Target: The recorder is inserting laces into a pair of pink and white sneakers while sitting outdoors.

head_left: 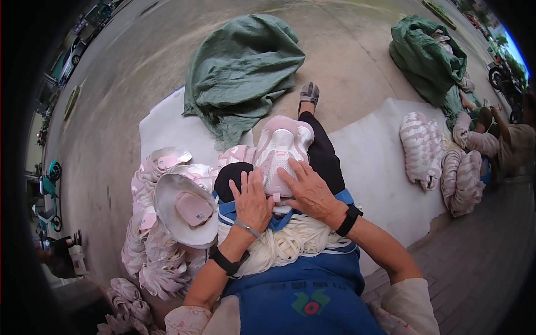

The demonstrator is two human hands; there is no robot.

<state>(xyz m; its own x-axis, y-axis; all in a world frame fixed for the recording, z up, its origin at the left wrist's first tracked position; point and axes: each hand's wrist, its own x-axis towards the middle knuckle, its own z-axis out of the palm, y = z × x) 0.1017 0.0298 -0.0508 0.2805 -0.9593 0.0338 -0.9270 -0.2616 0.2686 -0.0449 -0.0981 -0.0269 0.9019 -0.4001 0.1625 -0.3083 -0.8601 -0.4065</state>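
Observation:
A pink and white shoe upper (282, 146) lies across my lap, its toe end pointing away from me. My right hand (314, 192) rests on its right side near the opening, fingers spread. My left hand (252, 202) is at the near left edge of the upper, fingers stretched out and apart. A small pink tab (277, 197) shows between my hands. Neither hand visibly grips anything. Below them, a heap of loose off-white laces (296, 240) lies on my blue apron (301, 290).
Left of my knee are piled several pink and white shoe uppers (159, 248). Ahead sits a crumpled green woven sack (240, 67) beside a white sheet (162, 131). Bundled uppers (421, 148) and another green sack (427, 58) are at the right, near another person (516, 145).

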